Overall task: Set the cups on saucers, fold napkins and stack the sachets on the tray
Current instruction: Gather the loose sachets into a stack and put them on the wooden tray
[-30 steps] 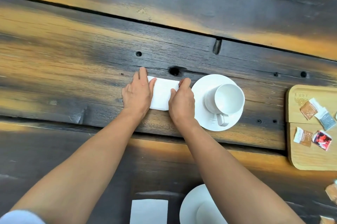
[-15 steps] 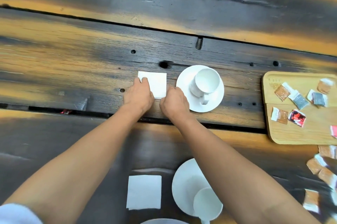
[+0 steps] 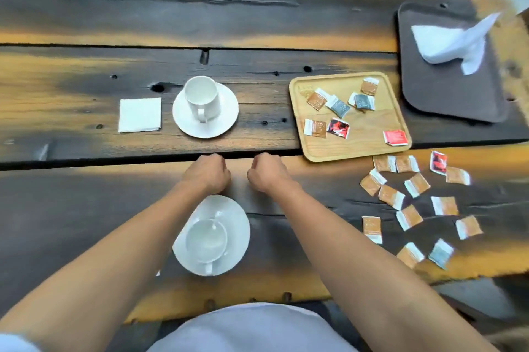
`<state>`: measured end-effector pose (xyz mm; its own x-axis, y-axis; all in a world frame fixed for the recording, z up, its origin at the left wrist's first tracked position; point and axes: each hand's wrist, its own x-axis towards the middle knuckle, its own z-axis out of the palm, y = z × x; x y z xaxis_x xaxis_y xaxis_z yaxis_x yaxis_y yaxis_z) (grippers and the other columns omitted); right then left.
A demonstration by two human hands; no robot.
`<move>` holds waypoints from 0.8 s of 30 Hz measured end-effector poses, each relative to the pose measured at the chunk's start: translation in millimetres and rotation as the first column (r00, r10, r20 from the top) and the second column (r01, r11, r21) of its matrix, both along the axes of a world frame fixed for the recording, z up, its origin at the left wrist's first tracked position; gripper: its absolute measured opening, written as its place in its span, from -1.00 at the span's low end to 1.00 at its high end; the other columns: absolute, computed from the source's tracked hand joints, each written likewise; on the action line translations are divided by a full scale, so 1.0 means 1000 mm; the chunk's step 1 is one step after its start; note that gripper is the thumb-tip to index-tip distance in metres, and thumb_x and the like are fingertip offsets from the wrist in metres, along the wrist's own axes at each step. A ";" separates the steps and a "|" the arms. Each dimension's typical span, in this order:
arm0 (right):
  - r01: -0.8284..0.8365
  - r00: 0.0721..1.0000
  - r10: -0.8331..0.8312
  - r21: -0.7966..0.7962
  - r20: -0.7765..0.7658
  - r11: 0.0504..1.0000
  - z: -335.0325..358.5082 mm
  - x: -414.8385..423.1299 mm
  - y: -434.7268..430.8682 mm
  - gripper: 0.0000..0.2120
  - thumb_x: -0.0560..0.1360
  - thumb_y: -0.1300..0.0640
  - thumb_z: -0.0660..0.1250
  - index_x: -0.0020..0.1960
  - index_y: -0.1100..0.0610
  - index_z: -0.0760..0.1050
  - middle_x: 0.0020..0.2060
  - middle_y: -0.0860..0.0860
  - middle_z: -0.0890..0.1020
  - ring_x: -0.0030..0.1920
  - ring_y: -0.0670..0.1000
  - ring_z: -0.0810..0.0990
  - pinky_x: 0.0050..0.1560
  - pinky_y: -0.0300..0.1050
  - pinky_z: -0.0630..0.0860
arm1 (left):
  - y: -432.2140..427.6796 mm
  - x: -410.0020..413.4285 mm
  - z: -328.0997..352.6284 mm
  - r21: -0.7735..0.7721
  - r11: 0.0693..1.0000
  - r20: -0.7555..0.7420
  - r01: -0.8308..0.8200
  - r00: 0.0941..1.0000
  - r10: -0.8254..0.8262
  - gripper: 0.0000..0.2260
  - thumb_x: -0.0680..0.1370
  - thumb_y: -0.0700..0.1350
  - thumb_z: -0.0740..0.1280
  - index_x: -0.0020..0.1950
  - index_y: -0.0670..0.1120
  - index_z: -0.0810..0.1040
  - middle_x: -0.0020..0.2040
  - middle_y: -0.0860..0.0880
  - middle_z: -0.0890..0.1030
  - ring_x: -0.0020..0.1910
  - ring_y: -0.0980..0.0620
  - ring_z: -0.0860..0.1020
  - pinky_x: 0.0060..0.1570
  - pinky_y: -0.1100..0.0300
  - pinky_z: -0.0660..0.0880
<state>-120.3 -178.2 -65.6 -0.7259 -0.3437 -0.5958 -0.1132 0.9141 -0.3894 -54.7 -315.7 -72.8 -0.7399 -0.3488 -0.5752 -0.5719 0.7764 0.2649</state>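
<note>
Head view. Dark wood table (image 3: pixel 86 22), orange patches, cracks, small holes. My left hand (image 3: pixel 207 172) and right hand (image 3: pixel 264 172) side by side, fingers curled in, holding nothing. Folded napkin (image 3: pixel 139 115) just left of far cup (image 3: pixel 201 98) on far saucer (image 3: pixel 226 119). Near cup (image 3: pixel 206 241) on near saucer (image 3: pixel 234 220) between my arms. Few sachets (image 3: pixel 337 107) on wooden tray (image 3: pixel 357 148); loose sachets (image 3: pixel 415 184) on table beside it. White paper pile (image 3: pixel 446 42) on dark tray (image 3: pixel 429 94), far right.

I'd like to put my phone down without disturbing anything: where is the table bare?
Bare wood lies left of the folded napkin, on the far planks beyond the far saucer, and between that saucer and the wooden tray. It is crowded to the right, where loose sachets lie scattered near the tray's front edge.
</note>
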 end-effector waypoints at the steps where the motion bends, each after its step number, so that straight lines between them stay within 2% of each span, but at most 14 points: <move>1: 0.015 1.000 -0.015 0.005 -0.004 1.000 0.001 -0.005 0.026 -0.76 0.44 0.15 0.26 0.06 0.18 0.58 0.08 0.16 0.63 0.11 0.21 0.58 0.03 -0.08 0.51 | 0.023 -0.006 0.000 0.009 1.000 -0.002 0.024 1.000 -0.024 -0.77 0.50 -0.09 0.19 0.00 -0.09 0.61 0.05 -0.16 0.66 0.05 -0.19 0.59 0.00 0.08 0.53; 3: 0.043 0.999 -0.043 0.022 -0.004 0.999 0.000 -0.018 0.079 -0.75 0.46 0.14 0.26 0.08 0.20 0.57 0.11 0.19 0.62 0.14 0.24 0.58 0.06 -0.06 0.50 | 0.071 -0.019 0.000 0.033 0.996 -0.009 0.077 0.997 -0.077 -0.79 0.52 -0.08 0.20 -0.02 -0.11 0.60 0.07 -0.16 0.65 0.06 -0.18 0.58 -0.05 0.13 0.48; 7: 0.111 0.994 -0.110 0.071 -0.010 0.991 0.002 -0.041 0.180 -0.77 0.48 0.16 0.25 0.06 0.24 0.57 0.11 0.24 0.63 0.14 0.25 0.58 0.04 -0.07 0.48 | 0.165 -0.049 -0.001 0.092 0.987 -0.005 0.129 0.992 -0.129 -0.74 0.53 -0.03 0.22 0.10 -0.09 0.59 0.18 -0.17 0.62 0.16 -0.18 0.56 0.10 0.11 0.49; 12: 0.235 0.972 -0.234 0.107 -0.022 0.966 0.002 -0.053 0.275 -0.74 0.46 0.17 0.25 0.09 0.23 0.57 0.11 0.21 0.63 0.15 0.24 0.57 0.06 -0.05 0.50 | 0.246 -0.066 -0.001 0.150 0.969 -0.005 0.196 0.980 -0.198 -0.77 0.50 -0.07 0.22 0.05 -0.06 0.60 0.14 -0.13 0.64 0.13 -0.15 0.57 0.09 0.11 0.51; 16: 0.312 0.948 -0.318 0.141 0.025 0.940 -0.002 -0.043 0.318 -0.73 0.45 0.18 0.23 0.12 0.19 0.55 0.14 0.19 0.62 0.16 0.23 0.56 0.07 -0.05 0.49 | 0.278 -0.060 -0.008 0.169 0.961 0.020 0.220 0.974 -0.227 -0.84 0.52 -0.10 0.22 -0.02 -0.07 0.57 0.09 -0.15 0.65 0.09 -0.17 0.58 0.05 0.10 0.51; 24: 0.480 0.870 -0.490 0.127 0.064 0.868 -0.010 -0.004 0.358 -0.73 0.45 0.17 0.23 0.08 0.17 0.58 0.13 0.20 0.61 0.15 0.23 0.56 0.10 -0.02 0.53 | 0.319 -0.039 -0.031 0.166 0.898 0.035 0.409 0.907 -0.419 -0.80 0.59 -0.07 0.15 -0.10 -0.09 0.53 0.04 -0.17 0.65 0.05 -0.19 0.57 -0.06 0.10 0.47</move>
<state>-124.0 179.4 -75.2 -0.7259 0.1047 -0.6797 0.3857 0.8803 -0.2763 -93.2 3.7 -104.2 -0.7559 0.0755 -0.6503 -0.2282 0.9006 0.3699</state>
